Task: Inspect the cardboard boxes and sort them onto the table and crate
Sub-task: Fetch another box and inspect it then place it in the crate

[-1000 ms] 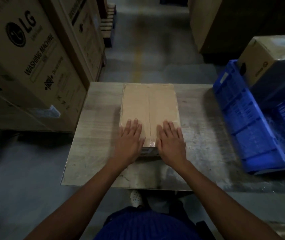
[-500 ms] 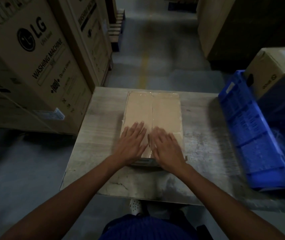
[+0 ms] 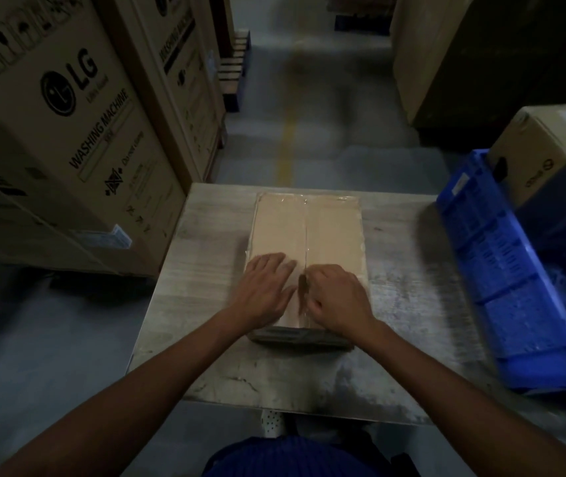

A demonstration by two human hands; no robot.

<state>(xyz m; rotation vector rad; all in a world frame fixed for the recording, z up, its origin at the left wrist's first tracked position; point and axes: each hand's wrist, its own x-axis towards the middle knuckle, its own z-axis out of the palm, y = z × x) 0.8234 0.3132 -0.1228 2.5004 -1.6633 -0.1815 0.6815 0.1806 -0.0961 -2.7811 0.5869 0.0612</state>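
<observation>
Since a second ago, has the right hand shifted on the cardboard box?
Yes. The right hand has slid left across the cardboard box, reaching its taped centre seam.

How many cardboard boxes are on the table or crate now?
2. A taped brown cardboard box lies on the grey table; a printed brown cardboard box sits at the blue plastic crate's far end. Others may hide inside.
</observation>
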